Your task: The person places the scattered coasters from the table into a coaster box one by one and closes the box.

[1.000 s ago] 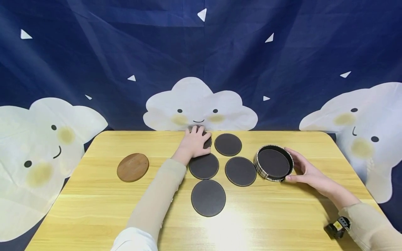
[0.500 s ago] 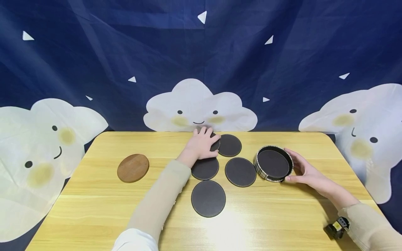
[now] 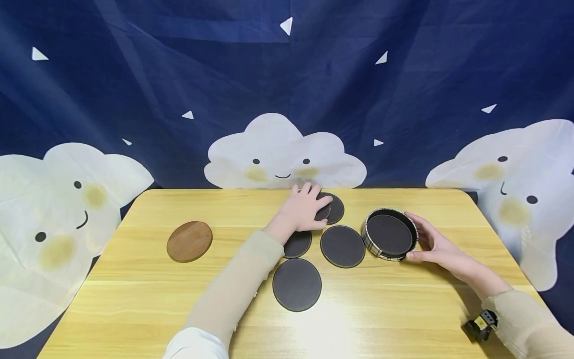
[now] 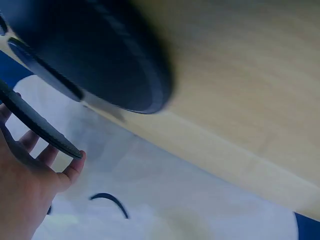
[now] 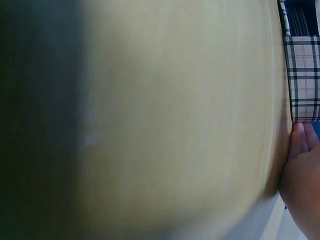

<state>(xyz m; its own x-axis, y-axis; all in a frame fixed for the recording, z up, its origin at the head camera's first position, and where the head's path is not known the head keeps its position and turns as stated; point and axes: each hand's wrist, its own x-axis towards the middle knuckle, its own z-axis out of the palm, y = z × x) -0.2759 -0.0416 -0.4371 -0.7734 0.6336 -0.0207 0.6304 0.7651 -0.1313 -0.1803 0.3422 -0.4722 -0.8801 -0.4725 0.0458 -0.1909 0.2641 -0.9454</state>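
Near the back of the counter (image 3: 134, 299), our left grip (image 3: 304, 207) pinches a dark coaster (image 3: 323, 213) by its rim; probably light and stiff, it suits an edge hold. Our right grip (image 3: 430, 244) clasps the plaid holder (image 3: 374, 247) by its side.

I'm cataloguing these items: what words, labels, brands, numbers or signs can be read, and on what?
No text can be read.
Coasters: no lettering visible.
Holder: checked pattern only.
Wooden disc: none readable.
Backdrop: drawn clouds and triangles, no words.
Black gadget by the right sleeve: yellow patch, too small to read.
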